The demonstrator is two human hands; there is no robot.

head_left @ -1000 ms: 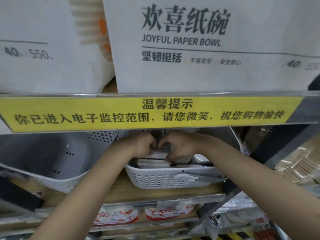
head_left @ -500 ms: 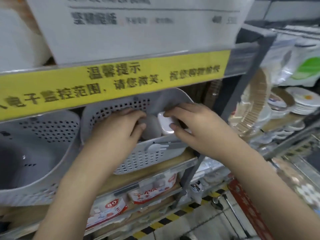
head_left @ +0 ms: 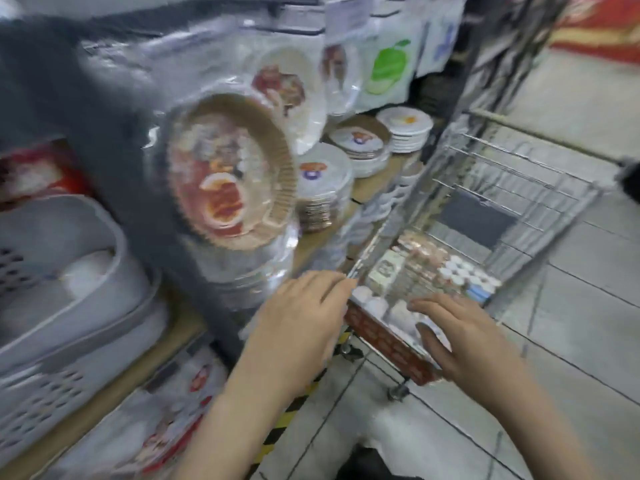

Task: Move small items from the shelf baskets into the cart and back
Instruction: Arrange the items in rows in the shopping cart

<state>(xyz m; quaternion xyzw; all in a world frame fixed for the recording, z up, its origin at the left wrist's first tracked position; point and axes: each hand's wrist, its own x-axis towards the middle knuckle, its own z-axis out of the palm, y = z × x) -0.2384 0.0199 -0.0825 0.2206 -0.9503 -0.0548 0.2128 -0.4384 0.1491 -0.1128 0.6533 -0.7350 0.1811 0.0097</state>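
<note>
Wire cart [head_left: 512, 188] blurred, hands' contents unclear

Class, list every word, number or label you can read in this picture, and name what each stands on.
None can be read.
Plate packs: printed pictures only, blurred.
Green apple packet: any text too blurred.
Boxes in the cart: print too small.
Red packs under the basket: smeared.

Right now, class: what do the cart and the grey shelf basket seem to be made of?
The cart: metal wire, probably chromed steel; thin silvery bars in a see-through grid, shiny.
The grey shelf basket: likely moulded plastic, matt; smooth thick rim and rows of punched slots. Blur leaves both uncertain.
</note>
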